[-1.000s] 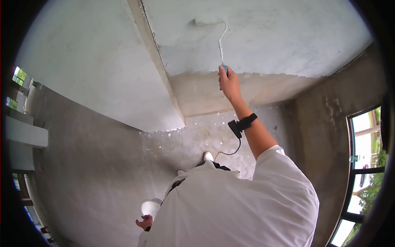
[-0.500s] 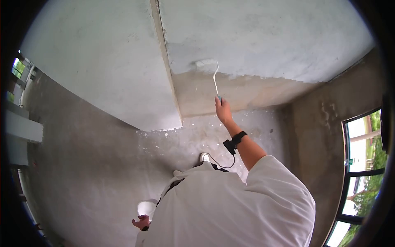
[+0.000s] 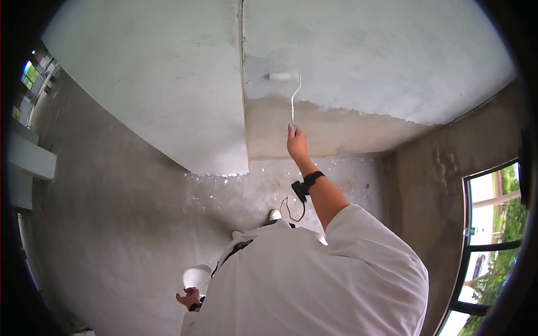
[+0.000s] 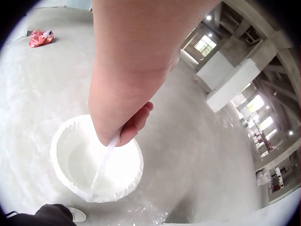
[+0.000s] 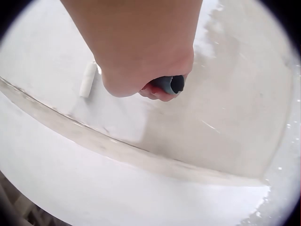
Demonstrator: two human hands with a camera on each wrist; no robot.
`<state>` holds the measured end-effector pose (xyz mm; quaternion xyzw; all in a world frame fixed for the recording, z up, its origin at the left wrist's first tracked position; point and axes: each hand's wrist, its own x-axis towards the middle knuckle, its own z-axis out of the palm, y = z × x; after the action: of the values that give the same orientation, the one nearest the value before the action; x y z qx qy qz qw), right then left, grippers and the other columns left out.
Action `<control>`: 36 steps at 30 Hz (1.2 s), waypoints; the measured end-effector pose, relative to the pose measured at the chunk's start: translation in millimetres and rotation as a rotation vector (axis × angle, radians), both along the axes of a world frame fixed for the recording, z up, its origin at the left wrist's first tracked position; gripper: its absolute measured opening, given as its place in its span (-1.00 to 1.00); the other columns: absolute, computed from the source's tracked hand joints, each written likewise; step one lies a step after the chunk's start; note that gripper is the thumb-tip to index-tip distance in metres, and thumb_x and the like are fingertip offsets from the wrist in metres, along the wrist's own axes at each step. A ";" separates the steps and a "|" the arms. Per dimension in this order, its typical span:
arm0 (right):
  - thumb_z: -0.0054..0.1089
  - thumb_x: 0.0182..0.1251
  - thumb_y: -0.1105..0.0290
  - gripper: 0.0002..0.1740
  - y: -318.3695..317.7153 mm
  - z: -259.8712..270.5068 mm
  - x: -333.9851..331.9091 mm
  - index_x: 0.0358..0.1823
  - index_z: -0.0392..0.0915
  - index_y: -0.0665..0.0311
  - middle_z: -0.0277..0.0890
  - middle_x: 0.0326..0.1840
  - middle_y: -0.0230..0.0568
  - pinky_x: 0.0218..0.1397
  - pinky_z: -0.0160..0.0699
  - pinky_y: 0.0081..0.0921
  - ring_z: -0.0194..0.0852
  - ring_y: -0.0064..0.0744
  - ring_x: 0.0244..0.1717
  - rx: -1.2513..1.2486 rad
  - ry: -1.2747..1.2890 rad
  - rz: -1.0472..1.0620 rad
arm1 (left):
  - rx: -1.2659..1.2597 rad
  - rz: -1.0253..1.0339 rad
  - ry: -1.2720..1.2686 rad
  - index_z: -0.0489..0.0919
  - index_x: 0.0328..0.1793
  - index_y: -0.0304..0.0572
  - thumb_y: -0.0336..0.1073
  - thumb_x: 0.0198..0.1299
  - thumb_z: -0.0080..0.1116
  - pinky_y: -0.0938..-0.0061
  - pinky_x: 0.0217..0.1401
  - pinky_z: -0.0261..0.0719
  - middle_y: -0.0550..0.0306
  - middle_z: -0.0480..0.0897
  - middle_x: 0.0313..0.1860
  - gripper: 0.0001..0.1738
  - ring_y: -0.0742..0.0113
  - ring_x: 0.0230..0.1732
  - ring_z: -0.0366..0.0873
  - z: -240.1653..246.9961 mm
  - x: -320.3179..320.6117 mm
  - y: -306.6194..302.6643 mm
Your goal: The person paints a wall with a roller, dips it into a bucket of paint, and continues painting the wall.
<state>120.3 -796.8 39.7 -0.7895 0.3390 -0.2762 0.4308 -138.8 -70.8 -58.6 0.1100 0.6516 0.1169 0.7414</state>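
The roller (image 3: 283, 76) has come down the wall (image 3: 392, 50) in one second, from high in the frame to just above the ragged lower edge of the white coat, upper middle. The right hand (image 3: 297, 143) grips its handle. I think the stroke now works along that border. At the lower left, the left hand (image 4: 127, 117) carries a bucket (image 4: 55, 150) by its thin handle, with white paint (image 4: 117, 174) inside.

No readable text, label or number anywhere.

Left hand (image 4: 128, 123) around thin handle (image 4: 105, 160) of white paint bucket (image 4: 60, 135)
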 end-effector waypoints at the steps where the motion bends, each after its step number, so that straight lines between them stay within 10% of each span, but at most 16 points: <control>1: -0.04 0.57 0.05 -0.47 4.0 -15.4 -5.9 -0.38 0.45 0.43 0.41 -0.56 -0.03 -0.32 0.37 -0.20 0.33 -0.26 -0.47 -0.004 -0.005 0.012 | -0.006 0.011 0.004 0.42 -0.33 -0.04 0.33 0.09 0.16 0.45 -0.34 0.34 0.34 0.41 -0.54 -0.42 0.43 -0.51 0.40 -2.8 -2.7 1.6; 6: -0.04 0.57 0.06 -0.49 5.0 28.1 -8.2 -0.36 0.45 0.42 0.40 -0.56 -0.01 -0.32 0.36 -0.19 0.32 -0.21 -0.49 -0.061 0.035 0.012 | 0.012 0.015 0.038 0.41 -0.33 -0.02 0.34 0.08 0.17 0.44 -0.33 0.33 0.35 0.41 -0.54 -0.43 0.44 -0.51 0.39 -13.6 -4.0 11.7; 8: -0.05 0.55 0.02 -0.48 1.6 88.2 6.2 -0.23 0.51 0.43 0.56 -0.34 0.27 -0.14 0.48 -0.02 0.53 0.30 -0.23 -0.079 0.087 0.065 | -0.044 -0.051 -0.011 0.40 -0.34 -0.01 0.35 0.08 0.16 0.45 -0.34 0.33 0.36 0.41 -0.55 -0.42 0.44 -0.51 0.40 -5.2 -8.9 12.4; 11: -0.05 0.56 0.03 -0.49 7.9 151.7 23.9 -0.25 0.49 0.43 0.55 -0.34 0.29 -0.17 0.47 -0.01 0.51 0.34 -0.24 -0.069 -0.049 0.113 | 0.007 -0.058 -0.014 0.39 -0.32 -0.01 0.36 0.07 0.17 0.47 -0.32 0.34 0.36 0.41 -0.55 -0.41 0.46 -0.52 0.41 -1.5 -9.4 19.2; 22: 0.07 0.48 0.01 -0.50 -49.0 -3.4 -79.8 -0.24 0.55 0.42 0.58 -0.36 0.26 -0.17 0.48 -0.04 0.54 0.31 -0.24 -0.069 0.290 0.097 | 0.109 0.026 -0.018 0.37 -0.30 -0.06 0.34 0.09 0.17 0.49 -0.36 0.34 0.33 0.43 -0.50 -0.40 0.45 -0.54 0.39 -8.4 -8.1 28.0; 36: 0.04 0.49 0.01 -0.62 -110.3 273.1 -45.7 -0.21 0.47 0.21 0.64 -0.41 0.06 -0.25 0.59 0.06 0.63 0.19 -0.32 -1.082 0.688 0.326 | -0.038 -0.064 0.025 0.36 -0.38 0.00 0.35 0.14 0.08 0.43 -0.33 0.25 0.37 0.40 -0.60 -0.43 0.45 -0.55 0.36 -30.8 11.6 -2.1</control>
<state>74.5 -907.0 312.9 -0.9789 0.1468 -0.0711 -0.1234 -127.3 -73.0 -89.4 0.1183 0.6589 0.0793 0.7387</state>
